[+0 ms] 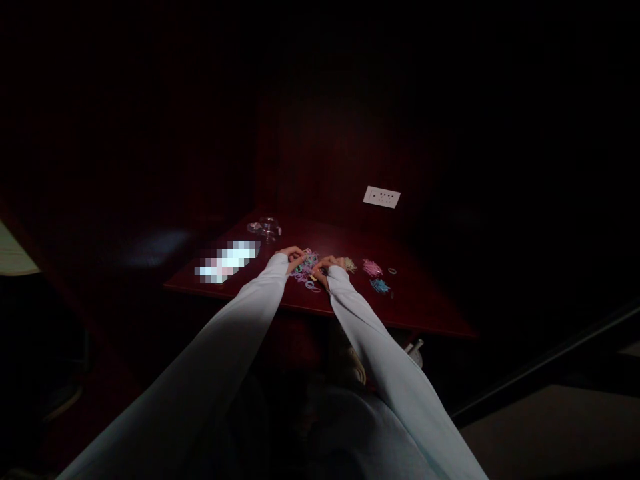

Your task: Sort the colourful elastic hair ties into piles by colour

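A loose heap of small hair ties (303,273) in mixed colours lies near the front edge of the dark red table. My left hand (293,254) is at the heap's left and far side, its fingers bent together and touching the hair ties. From the right, my right hand (329,264) reaches into the same heap with curled fingers. What either hand's fingertips pinch is too small to make out. Just beyond my right hand lies a pale yellow pile of hair ties (351,265), partly hidden by it. A pink pile (372,268) and a blue pile (380,286) lie farther right.
A single pale band (393,271) lies right of the pink pile. At the back left stands a clear jar (269,228). A bright, pixelated flat object (230,260) lies on the left of the table (430,310). A white socket plate (381,197) is on the wall behind.
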The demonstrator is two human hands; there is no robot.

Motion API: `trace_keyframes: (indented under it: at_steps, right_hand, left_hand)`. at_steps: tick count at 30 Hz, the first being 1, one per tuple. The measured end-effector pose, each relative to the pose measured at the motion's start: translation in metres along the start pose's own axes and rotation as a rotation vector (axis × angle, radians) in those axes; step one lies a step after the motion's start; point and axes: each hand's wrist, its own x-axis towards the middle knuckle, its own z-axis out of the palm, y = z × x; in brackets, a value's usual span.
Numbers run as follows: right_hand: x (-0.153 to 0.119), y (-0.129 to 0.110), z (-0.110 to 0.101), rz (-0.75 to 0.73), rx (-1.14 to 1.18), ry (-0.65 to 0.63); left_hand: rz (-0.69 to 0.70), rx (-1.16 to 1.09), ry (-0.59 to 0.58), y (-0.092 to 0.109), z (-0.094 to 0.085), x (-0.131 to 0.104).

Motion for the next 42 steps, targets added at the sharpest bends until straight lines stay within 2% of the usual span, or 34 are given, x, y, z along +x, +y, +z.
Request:
trace_keyframes:
  at_steps: [7,14,19,27,30,34,37,42]
  right_hand:
    - [0.006,0.001,0.004,0.007,0.071,0.071]
    - [0.006,-0.007,-0.003,0.001,0.082,0.092]
    - [0.004,-0.011,-0.005,-0.016,0.082,0.099]
    - [0.003,-0.008,-0.007,0.077,0.018,0.076]
    - [0.001,-0.007,-0.007,0.075,-0.006,0.041]
    - [-0.001,-0.009,-0.008,0.07,-0.03,-0.005]
    - [-0.001,-0.013,-0.01,0.087,-0.064,-0.04]
    - [-0.001,-0.015,-0.01,0.105,-0.097,-0.04]
  left_hand:
    - [-0.035,-0.043,-0.018,-0.001,0.002,0.0]
    - [-0.138,-0.184,-0.154,0.003,-0.001,0.002]
    - [-0.127,-0.227,-0.208,0.005,-0.005,0.002]
    - [-0.152,-0.22,-0.162,-0.002,0.005,0.003]
    - [-0.13,-0.204,-0.124,-0.005,0.007,0.004]
    - [-0.093,-0.194,-0.157,-0.005,0.006,0.003]
    - [-0.072,-0.181,-0.132,-0.004,0.006,0.002]
    - [-0.053,-0.176,-0.096,-0.002,0.007,0.001]
